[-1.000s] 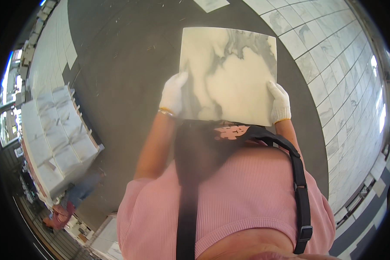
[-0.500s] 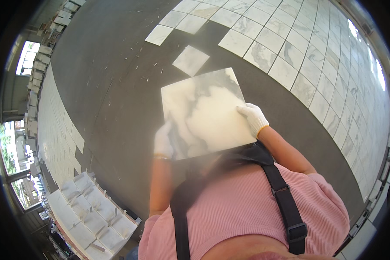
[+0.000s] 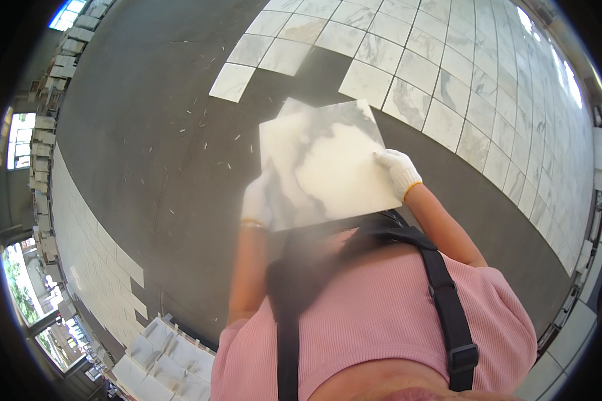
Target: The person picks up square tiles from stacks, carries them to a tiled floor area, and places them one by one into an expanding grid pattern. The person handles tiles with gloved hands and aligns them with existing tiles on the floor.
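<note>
Between my two hands is a square marble tile (image 3: 334,164), white with grey veining, held in front of my body above the dark floor. My left hand (image 3: 256,198), in a white knit glove, is closed on its left edge and looks hazy. On the right edge my right hand (image 3: 399,174), gloved the same way with a yellow cuff, grips with the thumb on top and the fingers hidden below. Beyond the far edge, another pale tile (image 3: 293,107) lies on the floor, mostly covered by the held one.
Rows of laid marble tiles (image 3: 408,103) spread over the floor ahead and to the right, with a stepped edge. More pale tiles (image 3: 100,257) lie at the left. Stacked tiles (image 3: 160,361) stand at the lower left. White chips dot the dark floor (image 3: 180,194).
The view has shifted, and the stack at lower left has slid lower. The held tile now covers most of the loose floor tile. Both hands keep their grip.
</note>
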### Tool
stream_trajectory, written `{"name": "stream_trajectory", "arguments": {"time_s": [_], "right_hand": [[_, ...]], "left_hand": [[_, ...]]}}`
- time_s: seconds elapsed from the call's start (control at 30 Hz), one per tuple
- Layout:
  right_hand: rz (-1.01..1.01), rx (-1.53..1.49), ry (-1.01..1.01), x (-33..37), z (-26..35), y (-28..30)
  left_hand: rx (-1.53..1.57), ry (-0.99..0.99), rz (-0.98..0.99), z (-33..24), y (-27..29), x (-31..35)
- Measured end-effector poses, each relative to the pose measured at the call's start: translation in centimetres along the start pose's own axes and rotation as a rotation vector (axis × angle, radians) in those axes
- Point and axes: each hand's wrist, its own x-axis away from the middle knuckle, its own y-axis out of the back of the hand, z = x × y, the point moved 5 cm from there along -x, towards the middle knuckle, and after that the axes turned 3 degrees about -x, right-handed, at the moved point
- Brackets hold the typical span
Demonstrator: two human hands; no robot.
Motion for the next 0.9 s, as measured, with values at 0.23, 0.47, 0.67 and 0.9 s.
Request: {"name": "stream_trajectory", "arguments": {"time_s": [0.23,0.47,0.67,0.9], "right_hand": [[-0.328,-0.558,-0.389,-4.3,1.7,-1.9],[-0.399,-0.652,-0.401,-17.1,2.8,1.1],[-0.379,-0.433,-0.392,-30.3,2.6,2.5],[-0.467,-0.429,-0.596,-43.2,-5.2,-0.5]], "left_hand": [[-0.371,0.036,0.164,-10.8,-7.3,-11.7],[-0.497,0.130,0.214,-15.4,-16.2,-25.1],[-0.498,0.178,0.135,-18.9,-20.1,-36.6],[-0.840,0.205,0.036,-16.0,-16.2,-56.0]]}}
